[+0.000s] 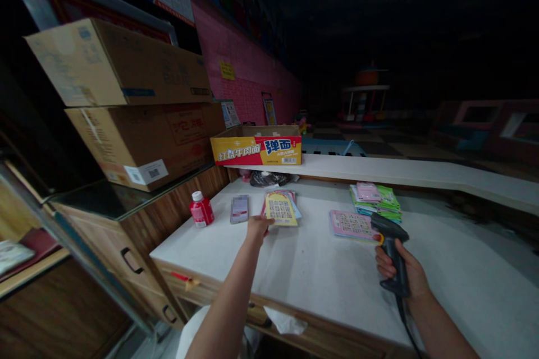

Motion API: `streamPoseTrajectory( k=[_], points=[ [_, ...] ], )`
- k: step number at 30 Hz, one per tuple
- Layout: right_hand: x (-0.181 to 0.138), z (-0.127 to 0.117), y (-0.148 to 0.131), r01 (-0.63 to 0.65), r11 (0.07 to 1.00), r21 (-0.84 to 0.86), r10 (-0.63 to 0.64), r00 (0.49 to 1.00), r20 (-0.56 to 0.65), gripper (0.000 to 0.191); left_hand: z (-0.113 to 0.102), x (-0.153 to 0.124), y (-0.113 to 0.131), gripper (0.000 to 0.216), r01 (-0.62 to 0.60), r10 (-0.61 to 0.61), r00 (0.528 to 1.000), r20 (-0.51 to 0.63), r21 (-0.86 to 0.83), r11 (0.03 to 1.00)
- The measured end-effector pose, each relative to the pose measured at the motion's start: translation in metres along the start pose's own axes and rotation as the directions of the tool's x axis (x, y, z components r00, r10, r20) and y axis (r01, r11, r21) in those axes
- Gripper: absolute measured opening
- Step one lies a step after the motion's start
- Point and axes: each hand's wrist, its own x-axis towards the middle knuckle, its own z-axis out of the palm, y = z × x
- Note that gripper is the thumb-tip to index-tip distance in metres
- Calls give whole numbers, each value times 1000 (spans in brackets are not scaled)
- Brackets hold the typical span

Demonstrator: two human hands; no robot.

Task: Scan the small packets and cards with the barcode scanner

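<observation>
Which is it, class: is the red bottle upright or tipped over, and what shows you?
Upright: the red bottle has its white cap at the top and its base down on the white tabletop.

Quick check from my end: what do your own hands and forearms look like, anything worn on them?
The left hand and right hand are both ungloved. Both forearms are bare as far as they show, with no sleeve, watch or bracelet visible. Rings are too small to tell.
</observation>
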Motion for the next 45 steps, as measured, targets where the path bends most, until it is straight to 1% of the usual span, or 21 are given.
streamPoseTrajectory(
  k=[2,5,7,10,13,17,19,22,24,26,27,29,31,33,35,39,43,45],
  points=[
    [0,0,1,9,1000,0,-9,1000,-6,30,8,-11,-3,24,25,-18,999,51,-135,991],
    [0,0,1,16,1000,-6,-16,1000,-15,30,25,-28,-9,22,114,-32,977,210,-394,912],
    [0,0,0,12,1000,-21,-12,1000,-12,31,39,-37,-13,23,135,16,956,293,-489,862],
    [1,2,-1,-4,997,-77,6,1000,18,31,60,-41,-18,25,70,134,936,326,-544,836],
    [1,4,-2,9,994,-113,-4,999,47,32,72,-36,-23,30,-38,238,921,309,-535,844],
    [1,3,-2,9,993,-121,-2,998,55,32,75,-23,-32,46,-194,344,921,184,-547,814],
    [2,1,-1,-1,993,-119,5,999,33,33,75,-18,-38,53,-226,366,920,141,-571,789],
    [4,3,3,-1,993,-122,-2,1000,-31,34,75,-14,-44,59,-203,350,927,137,-601,773],
    [4,10,6,-2,986,-169,-11,997,-72,37,77,-11,-46,59,-179,335,931,146,-616,767],
    [3,25,9,-17,962,-271,-15,993,-115,39,78,-10,-47,58,-173,337,930,150,-630,757],
    [2,35,12,-36,938,-344,-15,989,-144,38,78,-10,-48,56,-176,344,927,149,-636,751],
    [-2,57,18,-69,885,-460,-9,986,-165,36,79,-9,-49,54,-190,359,922,143,-643,742],
    [-6,78,29,-73,849,-524,2,991,-136,39,78,-10,-50,54,-201,373,917,143,-641,741],
    [-10,94,43,-61,806,-589,-18,992,-127,41,78,-11,-51,54,-209,379,915,140,-640,740],
    [-12,105,57,-73,782,-619,-36,986,-162,40,78,-12,-51,54,-213,381,915,135,-641,738],
    [-14,115,76,-114,760,-640,-62,967,-246,41,79,-11,-52,50,-217,393,909,138,-649,729],
    [-14,120,78,-142,766,-627,-59,956,-288,44,81,-9,-52,32,-249,390,914,110,-607,755],
    [-14,121,76,-144,774,-616,-53,955,-290,45,82,-9,-51,26,-253,380,919,102,-586,770]
  ],
)
